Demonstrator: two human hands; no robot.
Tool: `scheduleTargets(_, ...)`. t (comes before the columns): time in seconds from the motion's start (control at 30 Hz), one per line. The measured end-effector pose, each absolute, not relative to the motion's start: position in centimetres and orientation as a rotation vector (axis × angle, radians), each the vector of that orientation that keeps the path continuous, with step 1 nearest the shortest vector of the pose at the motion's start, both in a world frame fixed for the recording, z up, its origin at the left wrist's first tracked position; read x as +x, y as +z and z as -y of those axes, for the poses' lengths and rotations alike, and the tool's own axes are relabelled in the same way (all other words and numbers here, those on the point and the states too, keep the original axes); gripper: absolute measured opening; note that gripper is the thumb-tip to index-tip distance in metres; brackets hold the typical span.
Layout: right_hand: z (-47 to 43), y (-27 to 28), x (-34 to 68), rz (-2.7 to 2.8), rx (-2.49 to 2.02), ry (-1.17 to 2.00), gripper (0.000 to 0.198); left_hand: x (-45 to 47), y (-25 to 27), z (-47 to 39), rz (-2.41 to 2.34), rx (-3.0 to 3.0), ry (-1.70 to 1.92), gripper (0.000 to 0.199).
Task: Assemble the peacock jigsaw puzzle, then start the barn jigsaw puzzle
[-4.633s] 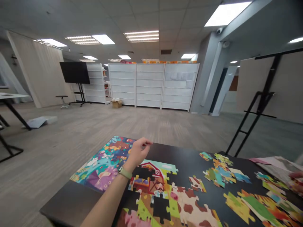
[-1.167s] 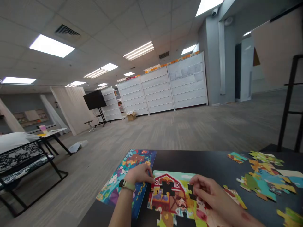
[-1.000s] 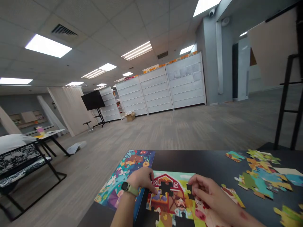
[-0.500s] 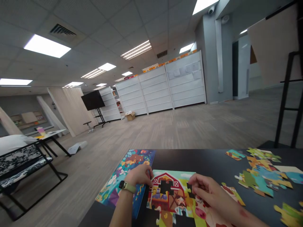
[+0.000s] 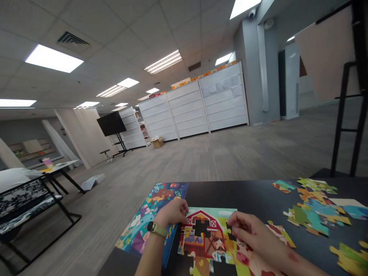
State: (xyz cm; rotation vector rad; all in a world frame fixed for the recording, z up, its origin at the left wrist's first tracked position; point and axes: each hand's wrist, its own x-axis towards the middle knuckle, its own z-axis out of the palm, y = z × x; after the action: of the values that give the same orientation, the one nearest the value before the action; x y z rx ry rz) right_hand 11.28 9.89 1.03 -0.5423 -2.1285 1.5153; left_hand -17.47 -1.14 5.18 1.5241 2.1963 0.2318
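Note:
A partly assembled farm jigsaw puzzle (image 5: 198, 247) with a red barn and a farmer lies on the black table, dark gaps showing in its middle, right side and bottom. My left hand (image 5: 174, 212), wearing a watch (image 5: 156, 229), has its curled fingers at the puzzle's upper left edge. At the right edge, my right hand (image 5: 247, 228) rests with bent fingers touching the pieces; its palm side is partly hidden. Below it shows a cow piece (image 5: 243, 253). Under my left forearm is a blue illustrated sheet (image 5: 138, 222) with animals.
Loose and joined puzzle pieces (image 5: 310, 214) lie on the right of the table (image 5: 218, 193), with more pieces (image 5: 347, 258) near the right edge. Beyond are white shelves (image 5: 189, 111), a screen on a stand (image 5: 111, 123), a patterned bench (image 5: 25, 195) and a black easel (image 5: 345, 115).
The view has shifted slightly. My left hand has moved a little to the right along the puzzle's edge, while my right hand stays nearly in place. The pieces look unchanged.

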Motion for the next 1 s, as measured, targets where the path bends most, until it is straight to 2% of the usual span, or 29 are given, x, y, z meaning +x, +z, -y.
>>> scheduleTargets(0.27,-9.9,0.7,11.4,2.119,-0.545,1.508,0.015,-17.0,4.8,0.9,-2.194,1.490,0.404,0.042)
scheduleTargets(0.5,-10.0,0.6,11.2,2.127,-0.548,1.472,0.013,-17.9,3.7,0.7,-2.165,1.411,0.452,0.044)
scheduleTargets(1.0,-9.9,0.8,11.3,2.129,-0.533,1.490,0.013,-16.6,4.3,0.1,-2.021,1.443,0.589,0.035)
